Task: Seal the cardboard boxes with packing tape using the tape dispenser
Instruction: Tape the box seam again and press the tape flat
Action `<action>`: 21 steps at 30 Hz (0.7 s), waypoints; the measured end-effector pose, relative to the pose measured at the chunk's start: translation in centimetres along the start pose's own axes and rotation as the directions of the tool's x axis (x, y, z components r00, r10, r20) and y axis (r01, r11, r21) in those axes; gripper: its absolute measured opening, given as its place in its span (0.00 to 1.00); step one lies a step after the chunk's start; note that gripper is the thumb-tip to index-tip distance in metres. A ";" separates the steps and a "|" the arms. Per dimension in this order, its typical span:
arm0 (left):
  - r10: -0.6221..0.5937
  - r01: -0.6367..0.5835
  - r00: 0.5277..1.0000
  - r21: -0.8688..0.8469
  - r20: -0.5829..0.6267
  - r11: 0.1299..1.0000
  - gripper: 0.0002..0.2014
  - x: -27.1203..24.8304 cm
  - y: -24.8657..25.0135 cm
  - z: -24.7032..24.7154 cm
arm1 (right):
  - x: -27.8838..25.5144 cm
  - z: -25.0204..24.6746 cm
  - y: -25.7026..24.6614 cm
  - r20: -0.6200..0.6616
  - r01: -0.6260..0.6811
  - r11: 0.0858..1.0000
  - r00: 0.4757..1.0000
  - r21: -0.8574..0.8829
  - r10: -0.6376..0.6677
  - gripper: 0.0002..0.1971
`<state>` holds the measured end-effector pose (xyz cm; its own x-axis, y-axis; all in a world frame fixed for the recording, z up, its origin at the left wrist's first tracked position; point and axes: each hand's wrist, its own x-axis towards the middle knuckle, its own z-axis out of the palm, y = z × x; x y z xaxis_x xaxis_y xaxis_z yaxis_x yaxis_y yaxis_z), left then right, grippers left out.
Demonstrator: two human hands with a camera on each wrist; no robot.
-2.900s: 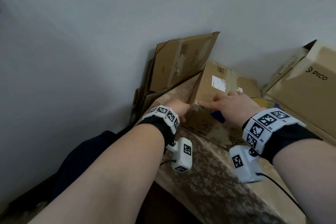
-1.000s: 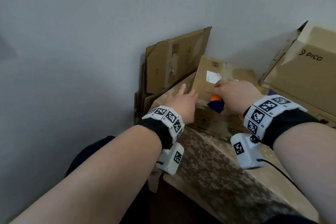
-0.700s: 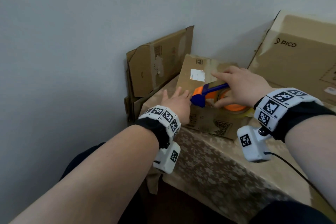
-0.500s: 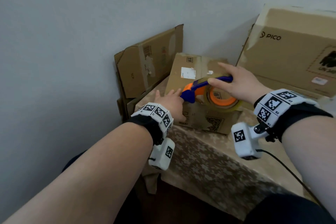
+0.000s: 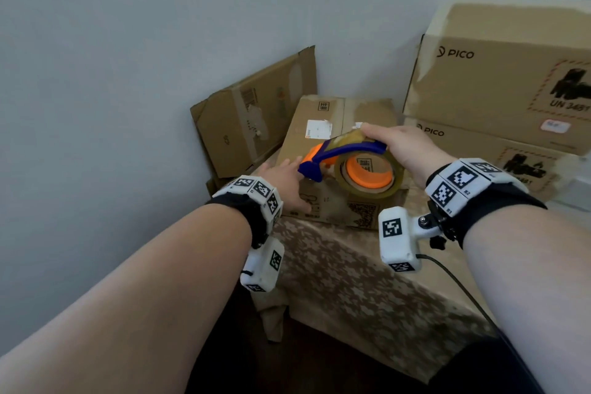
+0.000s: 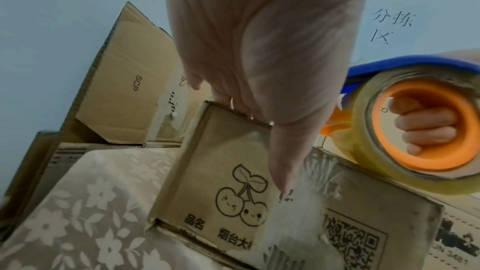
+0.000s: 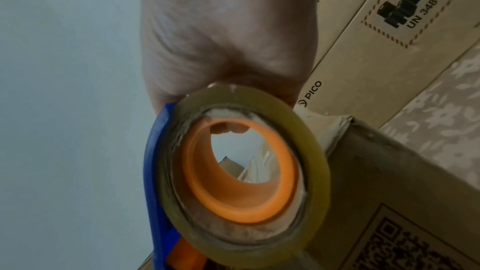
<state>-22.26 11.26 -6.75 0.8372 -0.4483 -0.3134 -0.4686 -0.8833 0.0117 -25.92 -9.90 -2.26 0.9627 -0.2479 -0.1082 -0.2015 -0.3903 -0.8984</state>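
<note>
- Right hand [image 5: 404, 145] grips the tape dispenser [image 5: 348, 163] from above, fingers curled through the orange core, visible in the left wrist view [image 6: 426, 128]; thumb lies along the blue handle.
- Left hand [image 5: 287, 182] lies flat on the small cardboard box [image 5: 323, 205], fingers straight over the top edge, thumb pointing down the front face next to the cherry print [image 6: 241, 198].
- Dispenser is held in the air just above the small box, just right of the left hand, apart from it.
- Long axis runs roughly left-right in the head view; blue and orange nose end [image 5: 311, 166] points toward the left hand, roll end sits under the right hand.
- Roll axis faces the person, so the core's hole is seen open.
- Look: blue plastic arm [image 7: 155, 171] curving over the roll, orange hub [image 7: 239, 171], yellowish clear tape roll [image 7: 315, 171], partly used, wrinkled inner layers.
- Small box: worn brown cardboard, QR code [image 6: 353, 239] on the front, white label [image 5: 316, 128] on top, old tape residue.
- Beyond the left hand, a flattened carton [image 5: 252, 118] leans on the wall.
- Right of the right hand, two stacked PICO boxes [image 5: 499, 73] with UN 3481 marks.
- Everything sits on a worktop [image 5: 351, 281] with a floral beige cloth.
</note>
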 end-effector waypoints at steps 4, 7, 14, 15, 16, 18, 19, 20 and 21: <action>0.005 -0.005 1.000 0.020 0.008 1.000 0.44 -0.8 0.6 -0.9 | -0.1 -0.6 0.0 0.053 0.036 0.996 0.998 -0.084 -0.031 0.28; -0.011 0.011 1.000 0.022 -0.004 1.000 0.45 -1.0 1.2 -1.3 | 0.0 -1.2 0.3 0.066 0.074 0.990 0.996 -0.119 -0.066 0.28; -0.031 0.031 0.999 -0.002 0.022 1.000 0.50 -0.6 1.4 -1.2 | 0.3 -2.9 0.4 0.117 0.122 0.984 0.987 -0.126 -0.107 0.26; -0.031 0.031 0.999 0.001 0.028 1.000 0.51 -0.4 1.4 -1.1 | 0.4 -3.5 0.5 0.115 0.124 0.985 0.987 -0.121 -0.110 0.25; -0.035 0.034 0.999 0.002 0.033 0.999 0.51 -0.3 1.3 -1.1 | 0.6 -4.4 0.6 0.107 0.120 0.984 0.989 -0.129 -0.106 0.23; -0.038 0.038 0.999 -0.001 0.029 0.999 0.51 -0.2 1.3 -1.0 | 0.7 -6.3 1.0 0.091 0.092 0.984 0.993 -0.155 -0.078 0.21; -0.038 0.038 0.999 0.000 0.023 0.999 0.50 -0.1 1.4 -0.9 | 0.8 -7.1 1.3 0.091 0.075 0.984 0.994 -0.161 -0.061 0.20; -0.037 0.037 0.999 0.000 0.019 0.999 0.50 -0.1 1.5 -0.9 | 0.8 -7.7 1.6 0.096 0.060 0.984 0.994 -0.168 -0.044 0.21; -0.038 0.038 0.999 0.001 0.018 0.999 0.50 0.0 1.6 -0.8 | 0.9 -7.9 1.8 0.102 0.054 0.983 0.994 -0.177 -0.036 0.22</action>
<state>-22.79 9.77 -5.93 0.8489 -0.4120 -0.3311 -0.4368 -0.8995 -0.0008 -26.90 -17.85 -0.62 0.9827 -0.1423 -0.1182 -0.1780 -0.5540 -0.8132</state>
